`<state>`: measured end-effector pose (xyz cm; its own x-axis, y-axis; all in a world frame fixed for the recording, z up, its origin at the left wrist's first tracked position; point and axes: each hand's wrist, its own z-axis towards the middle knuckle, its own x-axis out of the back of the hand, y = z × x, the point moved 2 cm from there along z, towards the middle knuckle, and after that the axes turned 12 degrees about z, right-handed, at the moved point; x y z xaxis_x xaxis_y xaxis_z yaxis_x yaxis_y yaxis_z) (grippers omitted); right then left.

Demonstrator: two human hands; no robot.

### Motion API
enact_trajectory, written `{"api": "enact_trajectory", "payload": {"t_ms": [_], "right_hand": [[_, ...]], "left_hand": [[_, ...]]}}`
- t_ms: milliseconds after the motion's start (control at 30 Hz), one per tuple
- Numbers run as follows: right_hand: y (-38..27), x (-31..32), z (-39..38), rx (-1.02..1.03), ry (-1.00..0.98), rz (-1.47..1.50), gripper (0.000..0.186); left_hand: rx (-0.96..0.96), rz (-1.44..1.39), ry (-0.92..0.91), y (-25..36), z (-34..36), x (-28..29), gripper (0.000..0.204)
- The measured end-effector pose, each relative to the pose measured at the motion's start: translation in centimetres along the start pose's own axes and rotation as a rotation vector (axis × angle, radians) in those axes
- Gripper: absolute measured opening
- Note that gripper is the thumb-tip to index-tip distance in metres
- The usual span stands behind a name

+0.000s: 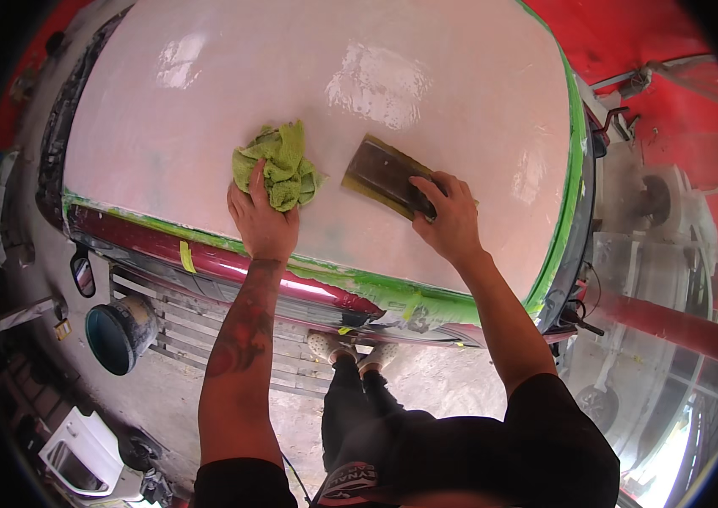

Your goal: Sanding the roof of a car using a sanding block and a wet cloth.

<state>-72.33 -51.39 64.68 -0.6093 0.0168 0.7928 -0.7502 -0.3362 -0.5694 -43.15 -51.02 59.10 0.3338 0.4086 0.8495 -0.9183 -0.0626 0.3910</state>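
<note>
Below me spreads a car roof (206,161), pale pinkish and wet, with shiny reflections. My left hand (264,222) is closed on a crumpled yellow-green cloth (278,161) resting on the roof. To its right, my right hand (452,212) grips the near right end of a dark sanding block (380,169), its fingers over the top. A yellowish-brown edge, perhaps sandpaper, shows along the block's sides. The block lies against the roof at a slant. Its underside is hidden.
Green masking tape (359,278) borders the roof, above a dark red car side (164,245). A bucket (111,339) stands on the floor at left, near a slatted platform (198,309). A white car door (84,453) lies lower left. Plastic sheeting (655,279) hangs at right.
</note>
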Motion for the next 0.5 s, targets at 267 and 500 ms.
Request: {"api": "enact_trajectory", "payload": {"t_ms": [267,500], "right_hand": [[-0.03,0.08,0.01,0.005,-0.009,-0.012,0.055],[0.22,0.13,-0.1,0.009,-0.048,-0.015,0.056]], "left_hand": [[0.022,0.002,-0.019,0.07,0.13,0.15,0.085],[0.008,0.0,-0.006,0.17,0.1,0.1,0.085]]}}
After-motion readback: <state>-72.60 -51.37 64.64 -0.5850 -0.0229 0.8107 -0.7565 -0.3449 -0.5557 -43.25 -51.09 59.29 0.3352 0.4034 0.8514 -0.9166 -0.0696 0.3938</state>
